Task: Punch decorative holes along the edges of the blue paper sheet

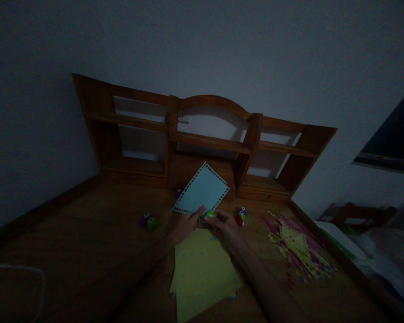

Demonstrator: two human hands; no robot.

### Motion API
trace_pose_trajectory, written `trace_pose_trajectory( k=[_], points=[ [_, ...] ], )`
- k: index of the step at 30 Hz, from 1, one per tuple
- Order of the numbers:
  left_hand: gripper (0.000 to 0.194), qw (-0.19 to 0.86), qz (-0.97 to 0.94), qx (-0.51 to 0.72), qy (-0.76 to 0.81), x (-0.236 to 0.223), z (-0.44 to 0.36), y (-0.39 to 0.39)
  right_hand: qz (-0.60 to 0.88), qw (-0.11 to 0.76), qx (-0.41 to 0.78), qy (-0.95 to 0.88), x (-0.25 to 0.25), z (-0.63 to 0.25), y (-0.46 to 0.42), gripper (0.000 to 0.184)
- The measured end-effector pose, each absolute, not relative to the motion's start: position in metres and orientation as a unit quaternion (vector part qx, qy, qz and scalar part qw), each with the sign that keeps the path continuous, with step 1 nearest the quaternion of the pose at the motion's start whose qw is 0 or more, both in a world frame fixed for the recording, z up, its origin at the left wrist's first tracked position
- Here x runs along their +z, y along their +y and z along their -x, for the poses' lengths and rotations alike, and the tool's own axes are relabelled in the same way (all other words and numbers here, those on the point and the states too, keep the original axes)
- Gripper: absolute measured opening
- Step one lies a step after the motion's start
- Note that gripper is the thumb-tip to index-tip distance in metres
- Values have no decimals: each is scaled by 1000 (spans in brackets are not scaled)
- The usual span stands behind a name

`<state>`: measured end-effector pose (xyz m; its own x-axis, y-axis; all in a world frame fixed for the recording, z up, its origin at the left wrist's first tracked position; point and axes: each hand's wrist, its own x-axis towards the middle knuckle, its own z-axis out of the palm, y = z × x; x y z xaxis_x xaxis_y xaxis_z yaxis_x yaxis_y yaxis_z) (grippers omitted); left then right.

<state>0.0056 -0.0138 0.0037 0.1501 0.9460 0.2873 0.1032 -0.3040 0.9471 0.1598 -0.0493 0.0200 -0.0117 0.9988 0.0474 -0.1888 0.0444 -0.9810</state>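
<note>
A light blue sheet of paper point(202, 190) with small holes punched along its edges is tilted up in front of me. My left hand point(188, 224) pinches its lower corner, thumb on top. My right hand point(226, 223) is closed around a small green craft punch point(209, 214), which sits at that same corner of the sheet. The fingers under the paper are hidden. Below my hands lies a stack of yellow paper point(204, 273) on the wooden desk point(97, 251). The light is dim.
Left of my hands stand a purple punch point(144, 219) and a green punch point(152, 223). Another purple one point(178, 193) is behind the sheet. To the right are a red punch point(239, 220) and a pile of punched pink and yellow strips point(294, 244). A wooden shelf point(208, 142) rises behind.
</note>
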Motion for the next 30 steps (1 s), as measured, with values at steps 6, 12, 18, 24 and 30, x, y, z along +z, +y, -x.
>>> trace_pose_trajectory(
  k=[6,12,18,24,30],
  points=[
    [45,454,-619,488,415,0,-5,-11,450,547,526,-472,21,-163,-48,36],
    [46,471,-604,496,410,0,-6,-11,446,546,524,-478,24,-163,-49,37],
    [47,472,-616,485,403,3,-5,-12,443,548,528,-474,24,-164,-49,35],
    [45,489,-608,484,396,-5,-5,-7,442,539,534,-478,24,-165,-49,36],
    [43,481,-579,507,420,0,-6,-10,458,513,546,-479,12,-168,-42,43]
  ],
)
